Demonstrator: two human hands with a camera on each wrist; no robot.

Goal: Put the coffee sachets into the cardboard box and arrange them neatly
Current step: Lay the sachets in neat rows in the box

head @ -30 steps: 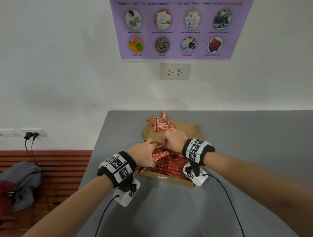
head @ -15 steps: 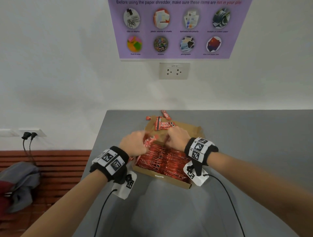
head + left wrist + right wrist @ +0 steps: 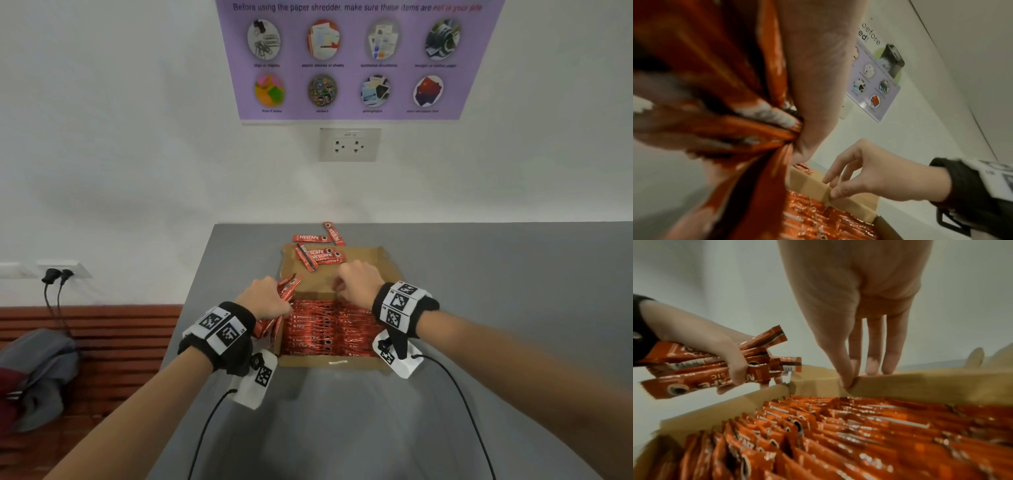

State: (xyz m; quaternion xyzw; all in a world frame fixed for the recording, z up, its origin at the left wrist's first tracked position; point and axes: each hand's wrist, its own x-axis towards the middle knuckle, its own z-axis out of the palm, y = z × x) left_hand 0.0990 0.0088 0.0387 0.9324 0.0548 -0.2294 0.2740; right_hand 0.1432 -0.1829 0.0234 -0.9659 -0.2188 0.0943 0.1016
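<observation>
A shallow cardboard box (image 3: 329,361) lies on the grey table, packed with rows of red coffee sachets (image 3: 329,329) standing on edge. My left hand (image 3: 265,298) grips a bundle of sachets (image 3: 715,368) just over the box's left wall (image 3: 719,408); the same bundle (image 3: 725,113) fills the left wrist view. My right hand (image 3: 358,282) pinches the box's far wall (image 3: 900,386) between thumb and fingertips (image 3: 846,382). Several loose sachets (image 3: 320,257) lie on the back flap (image 3: 376,263), and two more sachets (image 3: 310,238) on the table behind it.
The table (image 3: 479,308) stands against a white wall with a socket (image 3: 349,144) and a purple poster (image 3: 356,58). Left of the table are a slatted wooden bench (image 3: 113,329) with a grey bag (image 3: 34,373), and plugged-in cables (image 3: 54,277). Wrist-camera cables trail toward me.
My left hand has lifted a bundle of sachets out of the box and moved it left, over the left wall. My right hand has stayed at the far wall.
</observation>
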